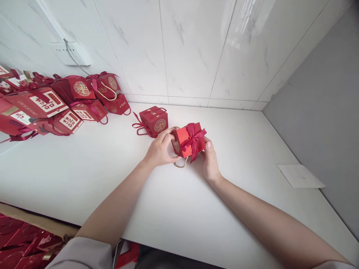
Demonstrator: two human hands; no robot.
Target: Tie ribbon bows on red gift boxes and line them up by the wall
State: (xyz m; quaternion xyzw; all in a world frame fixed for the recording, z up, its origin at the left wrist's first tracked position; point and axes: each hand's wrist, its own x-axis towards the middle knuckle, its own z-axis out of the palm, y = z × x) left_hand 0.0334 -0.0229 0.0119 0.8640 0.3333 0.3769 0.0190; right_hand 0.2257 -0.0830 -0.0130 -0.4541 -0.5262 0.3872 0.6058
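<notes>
Between my two hands is a small red gift box [183, 141] with a crimson ribbon bow [193, 139] on the side facing me and a gold cord handle [181, 163] hanging below it. My left hand [161, 148] grips its left side, thumb low and fingers at the upper edge. At the right side, my right hand [210, 158] holds the box with the thumb up; its other fingers are mostly hidden. Just behind my left hand, another red box [153, 120] with a ribbon and a round gold emblem rests on the white table [174, 209].
Many red boxes [80, 87] with ribbons are piled at the left against the tiled wall [190, 48]. A white paper [301, 176] lies at the right by the grey wall. Flat red packages [25, 243] fill a carton at the lower left, below the table edge.
</notes>
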